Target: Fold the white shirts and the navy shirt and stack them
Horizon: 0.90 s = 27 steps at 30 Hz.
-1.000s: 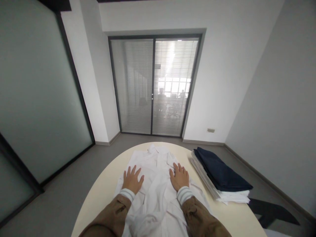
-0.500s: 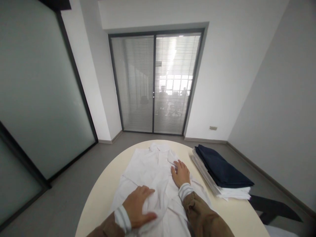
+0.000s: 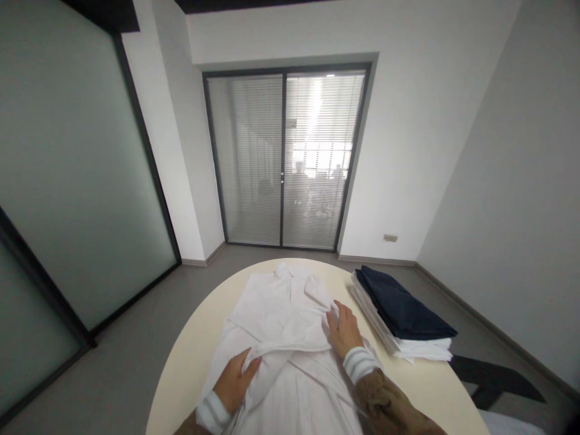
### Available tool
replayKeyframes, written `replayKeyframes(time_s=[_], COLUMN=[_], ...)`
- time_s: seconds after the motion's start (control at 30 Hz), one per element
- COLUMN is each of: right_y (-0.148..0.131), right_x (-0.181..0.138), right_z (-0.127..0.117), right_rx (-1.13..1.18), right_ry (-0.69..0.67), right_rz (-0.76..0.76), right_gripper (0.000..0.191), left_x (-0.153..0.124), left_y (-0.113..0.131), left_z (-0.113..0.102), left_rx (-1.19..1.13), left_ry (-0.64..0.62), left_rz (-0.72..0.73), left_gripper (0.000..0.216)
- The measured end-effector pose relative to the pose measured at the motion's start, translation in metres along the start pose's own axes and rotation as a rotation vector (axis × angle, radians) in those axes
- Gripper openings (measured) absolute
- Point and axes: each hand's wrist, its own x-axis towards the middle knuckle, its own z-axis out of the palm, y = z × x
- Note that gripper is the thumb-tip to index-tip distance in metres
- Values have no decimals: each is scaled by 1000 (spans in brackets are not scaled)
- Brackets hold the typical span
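A white shirt [image 3: 281, 314] lies on the round table, its collar at the far end. Across its middle runs a raised fold of cloth between my two hands. My left hand [image 3: 233, 382] is closed on the shirt's left side, thumb and fingers pinching the fabric. At the right side, my right hand [image 3: 347, 332] has its fingers curled around the shirt's edge; the fingertips are partly hidden by cloth. Below the fold, the lower part of the shirt spreads toward me with loose creases.
A stack of folded clothes [image 3: 435, 348], white pieces below and a dark navy garment [image 3: 403, 302] on top, sits at the table's right edge. The pale round table [image 3: 181, 368] has a curved rim. A dark chair part [image 3: 498, 374] stands beyond it at right.
My left hand has moved left and closed on the shirt's side; my right hand has shifted right and slightly nearer. A raised fold now crosses the shirt. The view has tilted slightly up.
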Motion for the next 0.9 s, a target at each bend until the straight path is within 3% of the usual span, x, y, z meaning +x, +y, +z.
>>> replayKeyframes(time_s=[0.17, 0.27, 0.37, 0.5, 0.67, 0.73, 0.9], right_y=[27, 31, 26, 20, 24, 28, 35], right_x=[-20, -29, -29, -21, -13, -10, -3], right_z=[-8, -9, -13, -21, -28, -30, -35], right_rx=[-66, -182, -190, -122, -113, -115, -199], right_ry=[-229, -253, -241, -234, -255, -247, -278], right_rz=[-69, -127, -90, -7, 49, 27, 7], right_gripper=[59, 57, 54, 48, 56, 61, 35], left_x=[-20, -28, -34, -41, -39, -38, -33], left_y=[3, 6, 0, -20, -33, -32, -31], left_z=[3, 2, 0, 2, 6, 7, 9], left_rx=[193, 363, 437, 318, 287, 312, 264], left_ry=[-287, -360, -313, -212, -23, -14, -97], left_rz=[199, 267, 315, 435, 300, 241, 209], left_gripper=[28, 23, 28, 30, 42, 34, 28])
